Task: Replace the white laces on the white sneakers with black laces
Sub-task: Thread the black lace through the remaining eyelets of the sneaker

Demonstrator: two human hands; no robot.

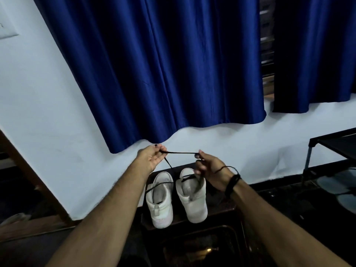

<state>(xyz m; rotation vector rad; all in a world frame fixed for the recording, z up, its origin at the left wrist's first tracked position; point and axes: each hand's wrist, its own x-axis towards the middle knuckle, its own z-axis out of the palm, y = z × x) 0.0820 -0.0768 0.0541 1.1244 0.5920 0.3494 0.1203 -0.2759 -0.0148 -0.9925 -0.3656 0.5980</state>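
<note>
Black lace (181, 152) is stretched tight between my two hands, above the shoes. My left hand (152, 158) pinches one end with thumb and fingertips, and my right hand (209, 168) pinches the other part, with its fingers curled. From my left grip the lace goes down to the right sneaker (192, 199). Another black lace lies across the left sneaker (159, 201). Both white sneakers stand side by side on a dark tabletop (221, 207), near the white wall (57, 122) under a blue curtain (163, 64).
</note>
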